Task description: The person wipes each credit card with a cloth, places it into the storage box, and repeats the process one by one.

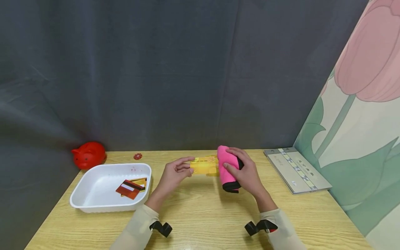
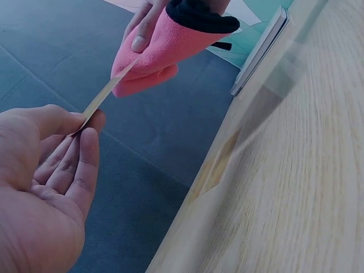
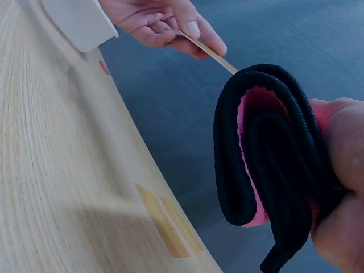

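My left hand [image 1: 176,173] pinches a yellow card [image 1: 203,166] by its left end between thumb and fingers, above the table. A folded pink cloth with black edging [image 1: 227,166] is gripped in my right hand [image 1: 248,173]. In the left wrist view the pink cloth [image 2: 153,54] meets the far end of the held card [image 2: 102,98]; from the right wrist, the cloth's black edging [image 3: 227,153] shows its folded layers. Another yellow card [image 3: 162,222] lies flat on the table below the hands, mostly hidden in the head view.
At the left stands a white tray [image 1: 93,207] holding a red card [image 1: 128,189] and a yellow card [image 1: 143,181]. Behind it are a red piggy bank [image 1: 89,155] and a red chip [image 1: 138,156]. A grey album [image 1: 297,170] lies at the right, by the wall.
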A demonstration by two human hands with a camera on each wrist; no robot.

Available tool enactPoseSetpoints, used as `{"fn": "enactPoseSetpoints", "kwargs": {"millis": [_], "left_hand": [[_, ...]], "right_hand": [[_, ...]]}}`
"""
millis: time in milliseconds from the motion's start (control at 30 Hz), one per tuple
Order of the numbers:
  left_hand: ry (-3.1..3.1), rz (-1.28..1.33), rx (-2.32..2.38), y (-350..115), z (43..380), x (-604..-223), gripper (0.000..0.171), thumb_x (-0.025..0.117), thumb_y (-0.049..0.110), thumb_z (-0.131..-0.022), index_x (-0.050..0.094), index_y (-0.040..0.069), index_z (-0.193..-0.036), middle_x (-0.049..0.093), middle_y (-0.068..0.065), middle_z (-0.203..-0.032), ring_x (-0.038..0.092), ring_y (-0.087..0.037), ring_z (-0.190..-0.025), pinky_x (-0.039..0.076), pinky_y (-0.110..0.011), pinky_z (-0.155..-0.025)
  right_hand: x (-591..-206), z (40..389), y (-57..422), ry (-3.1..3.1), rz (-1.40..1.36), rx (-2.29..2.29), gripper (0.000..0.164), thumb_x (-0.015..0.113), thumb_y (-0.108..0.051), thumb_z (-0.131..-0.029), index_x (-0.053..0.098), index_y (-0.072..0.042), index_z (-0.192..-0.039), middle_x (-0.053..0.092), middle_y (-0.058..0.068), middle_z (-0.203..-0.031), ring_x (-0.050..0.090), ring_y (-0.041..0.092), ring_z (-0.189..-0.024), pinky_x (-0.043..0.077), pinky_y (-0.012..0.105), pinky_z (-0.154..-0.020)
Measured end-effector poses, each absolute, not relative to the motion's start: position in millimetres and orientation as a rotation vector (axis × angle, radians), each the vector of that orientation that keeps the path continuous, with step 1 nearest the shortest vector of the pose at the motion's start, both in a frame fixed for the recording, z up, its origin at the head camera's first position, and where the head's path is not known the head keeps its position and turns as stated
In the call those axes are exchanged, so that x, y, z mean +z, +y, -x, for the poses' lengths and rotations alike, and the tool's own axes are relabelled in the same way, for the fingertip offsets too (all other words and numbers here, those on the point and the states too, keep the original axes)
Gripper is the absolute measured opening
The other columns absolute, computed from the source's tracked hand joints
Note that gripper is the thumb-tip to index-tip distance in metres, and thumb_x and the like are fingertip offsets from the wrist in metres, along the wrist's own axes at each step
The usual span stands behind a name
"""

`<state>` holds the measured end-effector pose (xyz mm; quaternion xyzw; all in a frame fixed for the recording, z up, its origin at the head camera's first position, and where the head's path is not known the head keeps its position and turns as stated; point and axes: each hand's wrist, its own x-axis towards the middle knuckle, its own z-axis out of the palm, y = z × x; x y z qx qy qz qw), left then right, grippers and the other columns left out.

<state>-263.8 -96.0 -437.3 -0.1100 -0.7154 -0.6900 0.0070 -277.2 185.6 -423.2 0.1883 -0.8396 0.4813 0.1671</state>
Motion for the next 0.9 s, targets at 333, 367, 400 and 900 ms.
{"fn": "enactPoseSetpoints", "kwargs": {"millis": [333, 367, 400, 900], "left_hand": [[-2.294, 0.383, -2.156, -96.5, 261.9, -435.1, 0.039, 0.071, 0.006, -0.096, 0.069, 0.007, -0.135, 0.069, -0.019, -0.116, 0.071, -0.011, -0.097, 0.062, -0.027, -0.086], [-2.306, 0.388, -2.148, -96.5, 261.4, -434.3, 0.038, 0.071, 0.006, -0.096, 0.069, 0.008, -0.135, 0.069, -0.019, -0.117, 0.070, -0.010, -0.097, 0.062, -0.027, -0.087], [-2.316, 0.394, -2.139, -96.6, 261.2, -434.1, 0.038, 0.071, 0.007, -0.096, 0.069, 0.008, -0.135, 0.069, -0.019, -0.118, 0.069, -0.008, -0.097, 0.062, -0.026, -0.087], [-2.283, 0.406, -2.159, -98.3, 260.4, -432.2, 0.032, 0.061, 0.005, -0.102, 0.069, 0.003, -0.133, 0.067, -0.018, -0.137, 0.071, -0.006, -0.096, 0.062, -0.030, -0.090]], "right_hand": [[-419.9, 276.8, 191.6, -2.380, -0.517, 1.367, 0.051, 0.080, -0.016, -0.091, 0.064, -0.017, -0.139, 0.056, 0.009, -0.148, 0.056, 0.031, -0.130, 0.053, 0.041, -0.096], [-419.7, 276.9, 191.9, -2.381, -0.517, 1.367, 0.051, 0.080, -0.016, -0.091, 0.064, -0.017, -0.139, 0.055, 0.010, -0.149, 0.056, 0.031, -0.131, 0.053, 0.040, -0.096], [-419.5, 276.7, 192.2, -2.382, -0.517, 1.368, 0.051, 0.080, -0.016, -0.091, 0.064, -0.017, -0.139, 0.055, 0.010, -0.149, 0.056, 0.032, -0.131, 0.052, 0.040, -0.096], [-418.1, 277.3, 193.8, -2.377, -0.508, 1.389, 0.050, 0.079, -0.016, -0.092, 0.063, -0.016, -0.140, 0.054, 0.011, -0.150, 0.054, 0.034, -0.132, 0.052, 0.050, -0.098]]}}
